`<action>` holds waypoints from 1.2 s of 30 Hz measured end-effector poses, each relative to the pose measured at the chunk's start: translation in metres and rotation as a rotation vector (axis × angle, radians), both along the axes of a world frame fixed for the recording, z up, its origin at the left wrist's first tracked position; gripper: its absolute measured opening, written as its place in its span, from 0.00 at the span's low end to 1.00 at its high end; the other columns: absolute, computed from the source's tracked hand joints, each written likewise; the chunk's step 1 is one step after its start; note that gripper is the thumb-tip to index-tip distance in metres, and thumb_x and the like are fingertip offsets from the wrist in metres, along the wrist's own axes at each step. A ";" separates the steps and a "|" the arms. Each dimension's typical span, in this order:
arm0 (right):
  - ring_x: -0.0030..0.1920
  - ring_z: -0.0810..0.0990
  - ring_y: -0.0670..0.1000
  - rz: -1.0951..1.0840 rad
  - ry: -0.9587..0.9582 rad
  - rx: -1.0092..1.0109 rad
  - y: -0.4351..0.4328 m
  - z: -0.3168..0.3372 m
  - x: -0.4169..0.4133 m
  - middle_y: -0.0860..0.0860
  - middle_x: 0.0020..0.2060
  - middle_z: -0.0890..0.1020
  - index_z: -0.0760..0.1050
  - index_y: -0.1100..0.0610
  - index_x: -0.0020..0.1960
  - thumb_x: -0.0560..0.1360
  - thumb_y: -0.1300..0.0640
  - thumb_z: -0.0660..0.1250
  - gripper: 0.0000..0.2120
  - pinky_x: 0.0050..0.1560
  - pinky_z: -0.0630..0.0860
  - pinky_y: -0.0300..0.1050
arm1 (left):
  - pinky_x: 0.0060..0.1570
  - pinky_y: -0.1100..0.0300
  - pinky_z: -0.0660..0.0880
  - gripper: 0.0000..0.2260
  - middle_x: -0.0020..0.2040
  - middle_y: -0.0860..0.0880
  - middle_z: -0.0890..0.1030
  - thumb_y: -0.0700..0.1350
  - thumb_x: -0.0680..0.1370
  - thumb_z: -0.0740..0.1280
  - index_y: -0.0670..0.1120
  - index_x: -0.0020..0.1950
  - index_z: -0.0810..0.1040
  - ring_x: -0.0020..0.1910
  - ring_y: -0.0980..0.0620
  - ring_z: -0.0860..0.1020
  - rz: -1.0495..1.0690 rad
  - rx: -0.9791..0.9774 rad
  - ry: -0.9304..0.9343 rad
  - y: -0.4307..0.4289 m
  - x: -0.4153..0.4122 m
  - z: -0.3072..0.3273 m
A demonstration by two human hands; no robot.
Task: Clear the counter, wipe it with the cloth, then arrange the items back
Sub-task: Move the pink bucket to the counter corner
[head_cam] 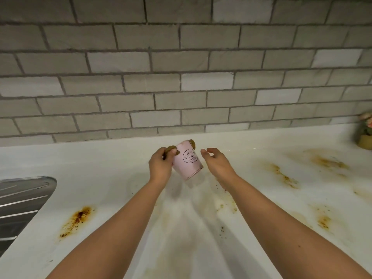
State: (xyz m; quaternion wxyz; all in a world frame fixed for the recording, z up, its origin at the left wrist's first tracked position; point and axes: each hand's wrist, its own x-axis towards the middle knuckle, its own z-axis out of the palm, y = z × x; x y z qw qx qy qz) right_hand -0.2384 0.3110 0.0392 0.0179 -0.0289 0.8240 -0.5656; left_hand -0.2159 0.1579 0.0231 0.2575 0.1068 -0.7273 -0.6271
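A pink metal pot (188, 161) with a round "Flowers & Garden" label and a brown rope handle is tilted to the left above the white counter (112, 174). My left hand (161, 166) grips the pot by its rim and rope handle at the pot's left side. Just to the right of the pot, my right hand (218, 164) hovers with relaxed fingers and holds nothing. No cloth is in view.
Brown and yellow stains (76, 218) mark the counter at the left, centre and right. A steel sink drainer (22, 200) lies at the left edge. A small flower pot (365, 133) stands at the far right against the grey brick-tile wall (181, 67).
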 end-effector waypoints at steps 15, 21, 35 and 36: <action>0.49 0.78 0.49 -0.149 -0.015 -0.197 0.266 0.021 0.037 0.48 0.52 0.79 0.71 0.51 0.59 0.79 0.40 0.50 0.19 0.44 0.74 0.44 | 0.42 0.63 0.72 0.09 0.40 0.57 0.81 0.40 0.77 0.65 0.50 0.38 0.76 0.40 0.59 0.77 -0.378 -0.045 0.134 0.277 0.006 0.028; 0.42 0.75 0.46 -0.254 -0.048 -0.259 0.371 0.021 0.054 0.46 0.44 0.78 0.73 0.47 0.50 0.78 0.38 0.51 0.17 0.45 0.70 0.45 | 0.50 0.68 0.72 0.07 0.47 0.49 0.77 0.39 0.76 0.66 0.51 0.42 0.78 0.45 0.61 0.77 -0.530 -0.064 0.167 0.385 0.009 0.022; 0.43 0.75 0.42 -0.603 0.033 -0.384 0.551 0.013 0.038 0.48 0.49 0.77 0.68 0.51 0.59 0.78 0.46 0.58 0.13 0.38 0.71 0.40 | 0.55 0.60 0.75 0.10 0.57 0.42 0.77 0.39 0.72 0.71 0.46 0.51 0.77 0.52 0.48 0.78 -0.767 0.059 0.076 0.580 -0.049 0.005; 0.42 0.74 0.41 -0.617 0.051 -0.373 0.561 0.013 0.036 0.47 0.48 0.76 0.68 0.51 0.60 0.79 0.47 0.58 0.13 0.37 0.70 0.39 | 0.53 0.63 0.75 0.09 0.55 0.43 0.78 0.36 0.73 0.70 0.45 0.52 0.76 0.51 0.49 0.78 -0.792 0.111 0.063 0.593 -0.055 0.005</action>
